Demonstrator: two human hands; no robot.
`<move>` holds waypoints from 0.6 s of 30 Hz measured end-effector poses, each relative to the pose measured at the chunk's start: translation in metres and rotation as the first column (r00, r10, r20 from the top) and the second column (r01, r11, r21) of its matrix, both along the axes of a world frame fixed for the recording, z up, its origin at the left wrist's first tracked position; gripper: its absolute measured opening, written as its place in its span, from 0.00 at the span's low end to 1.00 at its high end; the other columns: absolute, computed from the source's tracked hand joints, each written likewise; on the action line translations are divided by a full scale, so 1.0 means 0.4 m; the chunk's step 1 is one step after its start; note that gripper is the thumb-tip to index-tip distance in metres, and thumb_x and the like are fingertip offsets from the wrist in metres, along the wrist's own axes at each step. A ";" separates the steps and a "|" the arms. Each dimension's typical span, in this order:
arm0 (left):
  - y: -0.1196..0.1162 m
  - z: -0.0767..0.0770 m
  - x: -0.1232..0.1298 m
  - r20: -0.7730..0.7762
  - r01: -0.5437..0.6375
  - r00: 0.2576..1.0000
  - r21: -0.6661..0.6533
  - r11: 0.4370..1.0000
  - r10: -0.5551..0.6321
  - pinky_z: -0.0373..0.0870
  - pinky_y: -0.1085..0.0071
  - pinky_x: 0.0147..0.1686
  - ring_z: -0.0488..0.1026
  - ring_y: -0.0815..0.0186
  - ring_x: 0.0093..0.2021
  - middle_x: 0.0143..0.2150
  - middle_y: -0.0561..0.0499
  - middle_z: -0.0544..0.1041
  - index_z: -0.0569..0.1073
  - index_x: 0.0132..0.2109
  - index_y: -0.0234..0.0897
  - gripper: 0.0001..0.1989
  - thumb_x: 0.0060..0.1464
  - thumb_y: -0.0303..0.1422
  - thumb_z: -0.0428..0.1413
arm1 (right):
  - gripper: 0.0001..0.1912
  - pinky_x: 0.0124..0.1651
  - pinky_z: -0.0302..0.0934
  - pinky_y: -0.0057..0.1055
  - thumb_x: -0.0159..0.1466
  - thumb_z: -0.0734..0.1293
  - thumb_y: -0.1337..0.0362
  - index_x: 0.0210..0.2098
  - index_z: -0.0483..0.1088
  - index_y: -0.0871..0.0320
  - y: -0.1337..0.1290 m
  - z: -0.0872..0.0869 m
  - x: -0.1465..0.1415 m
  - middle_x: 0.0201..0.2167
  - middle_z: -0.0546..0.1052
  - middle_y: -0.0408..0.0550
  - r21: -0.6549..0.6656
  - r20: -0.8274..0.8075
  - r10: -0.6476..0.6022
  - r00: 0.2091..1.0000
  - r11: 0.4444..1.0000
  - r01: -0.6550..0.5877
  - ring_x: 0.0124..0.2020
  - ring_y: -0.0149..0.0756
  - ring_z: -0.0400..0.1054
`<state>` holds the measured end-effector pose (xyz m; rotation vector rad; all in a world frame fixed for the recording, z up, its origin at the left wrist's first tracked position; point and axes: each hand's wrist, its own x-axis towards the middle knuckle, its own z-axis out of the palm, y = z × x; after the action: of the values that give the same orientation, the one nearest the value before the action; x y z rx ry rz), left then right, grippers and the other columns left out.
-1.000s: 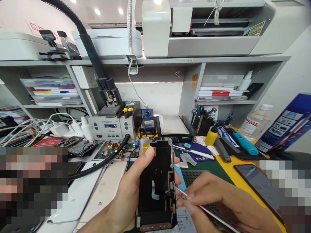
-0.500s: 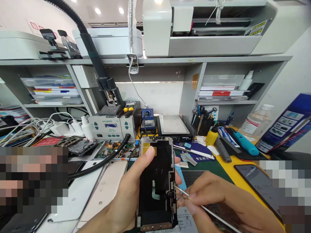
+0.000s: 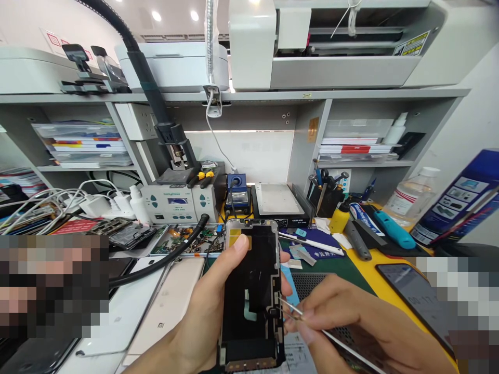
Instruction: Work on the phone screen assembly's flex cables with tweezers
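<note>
My left hand [image 3: 202,306] is wrapped round a phone screen assembly [image 3: 261,275], its back facing me and tilted upright. The thumb presses on the upper left by a gold-coloured patch, and fingertips show behind the right edge. A pale green flex strip [image 3: 248,309] lies on the black back. Pinched in my right hand [image 3: 351,317] is a pair of metal tweezers [image 3: 339,340]. Their tips reach the lower right edge of the screen assembly, near a small black part; whether they grip anything there is too small to tell.
Left of the hands lie phone back covers [image 3: 171,301] and a black hose [image 3: 167,265]. A tray of circuit boards [image 3: 183,241] sits behind, before the grey rework station [image 3: 179,202]. On the right are a phone [image 3: 413,301], a yellow bottle [image 3: 340,217] and a clear bottle [image 3: 413,200].
</note>
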<state>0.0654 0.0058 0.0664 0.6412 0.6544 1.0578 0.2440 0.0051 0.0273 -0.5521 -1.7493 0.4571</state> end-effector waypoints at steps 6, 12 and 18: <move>0.002 -0.002 -0.004 0.005 0.021 1.000 -0.023 1.000 -0.021 0.74 0.66 0.32 0.78 0.59 0.30 0.34 0.42 0.81 0.80 0.47 0.32 0.28 0.58 0.53 0.53 | 0.14 0.27 0.67 0.25 0.56 0.66 0.79 0.35 0.74 0.54 -0.004 0.012 0.005 0.26 0.77 0.43 -0.023 0.020 0.006 1.000 1.000 -0.006 0.24 0.31 0.74; 0.001 -0.002 -0.007 -0.031 0.015 0.999 -0.028 0.999 -0.016 0.74 0.67 0.32 0.78 0.60 0.30 0.34 0.42 0.81 0.80 0.46 0.32 0.29 0.57 0.54 0.54 | 0.16 0.29 0.69 0.23 0.55 0.67 0.82 0.36 0.73 0.55 -0.008 0.044 0.023 0.28 0.78 0.43 -0.046 0.160 0.037 0.986 0.998 -0.030 0.27 0.31 0.75; 0.000 -0.002 -0.006 -0.013 0.016 1.000 -0.022 1.000 -0.016 0.74 0.66 0.33 0.78 0.59 0.30 0.34 0.42 0.80 0.80 0.47 0.32 0.28 0.58 0.53 0.53 | 0.16 0.26 0.67 0.23 0.56 0.66 0.80 0.36 0.74 0.54 -0.003 0.026 0.019 0.28 0.77 0.42 -0.026 0.084 0.020 0.996 0.999 -0.018 0.25 0.30 0.74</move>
<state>0.0631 0.0060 0.0655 0.6339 0.6706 1.0308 0.2518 0.0041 0.0376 -0.5805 -1.8330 0.4763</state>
